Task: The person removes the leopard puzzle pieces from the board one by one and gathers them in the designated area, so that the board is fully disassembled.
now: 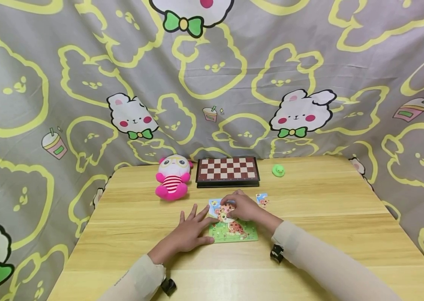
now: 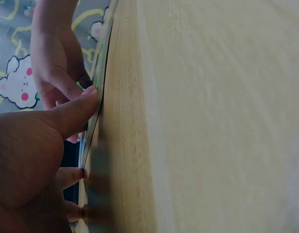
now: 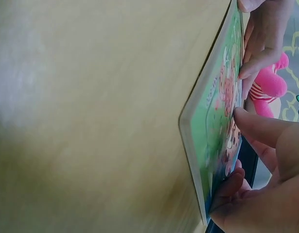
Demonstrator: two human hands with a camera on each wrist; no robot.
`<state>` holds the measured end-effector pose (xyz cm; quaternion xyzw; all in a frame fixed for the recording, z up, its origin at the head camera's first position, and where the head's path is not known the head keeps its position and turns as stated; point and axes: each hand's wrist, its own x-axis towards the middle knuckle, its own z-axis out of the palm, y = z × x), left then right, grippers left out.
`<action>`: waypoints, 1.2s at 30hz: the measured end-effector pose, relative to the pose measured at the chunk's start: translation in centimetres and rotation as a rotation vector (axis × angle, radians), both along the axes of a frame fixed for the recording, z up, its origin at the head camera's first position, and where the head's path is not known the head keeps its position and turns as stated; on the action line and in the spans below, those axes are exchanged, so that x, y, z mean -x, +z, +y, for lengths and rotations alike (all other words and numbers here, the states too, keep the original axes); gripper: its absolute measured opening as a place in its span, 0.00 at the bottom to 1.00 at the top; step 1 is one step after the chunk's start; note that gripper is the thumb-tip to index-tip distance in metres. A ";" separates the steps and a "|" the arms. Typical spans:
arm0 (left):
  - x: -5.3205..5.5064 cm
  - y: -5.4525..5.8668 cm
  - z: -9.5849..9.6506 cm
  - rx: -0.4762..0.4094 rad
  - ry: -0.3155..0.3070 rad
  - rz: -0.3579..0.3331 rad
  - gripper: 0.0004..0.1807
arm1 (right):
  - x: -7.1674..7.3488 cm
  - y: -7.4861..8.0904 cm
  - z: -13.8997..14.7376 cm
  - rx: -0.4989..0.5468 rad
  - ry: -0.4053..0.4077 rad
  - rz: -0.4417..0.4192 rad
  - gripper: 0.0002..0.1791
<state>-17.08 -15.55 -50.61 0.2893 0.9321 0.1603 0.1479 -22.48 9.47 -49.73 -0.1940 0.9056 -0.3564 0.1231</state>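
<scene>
A small jigsaw puzzle lies on the table, with a spotted cartoon animal on green grass under a blue sky. My left hand rests flat at its left side, fingers spread. Its thumb and index finger touch the puzzle's edge, while other fingertips reach the tabletop in the left wrist view. My right hand covers the upper right of the puzzle with bent fingers. Thumb and fingers grip a puzzle piece there, mostly hidden by the hand. A loose puzzle piece with blue sky lies beyond the right hand.
Behind the puzzle stands a dark-edged chessboard box. A pink and white plush toy sits to its left, a small green toy to its right. A patterned grey curtain borders the wooden table.
</scene>
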 end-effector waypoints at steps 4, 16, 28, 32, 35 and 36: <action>0.0 -0.1 0.0 0.003 0.001 0.001 0.33 | 0.3 -0.1 0.3 0.023 -0.012 -0.011 0.26; 0.1 -0.3 0.0 -0.001 0.003 -0.003 0.33 | 0.9 -0.5 0.7 0.099 -0.069 -0.048 0.20; 0.1 -0.2 0.0 -0.004 0.006 -0.005 0.33 | 1.2 -0.5 1.1 0.144 -0.062 -0.092 0.15; 0.0 -0.1 0.0 -0.006 0.004 -0.004 0.32 | 1.4 -0.8 1.3 0.154 -0.062 -0.087 0.15; 0.0 0.0 0.1 -0.006 0.005 -0.004 0.32 | 1.4 -0.8 1.4 0.170 -0.065 -0.093 0.15; 0.0 0.0 0.1 -0.007 0.006 -0.005 0.32 | 1.4 -0.8 1.4 0.174 -0.067 -0.094 0.15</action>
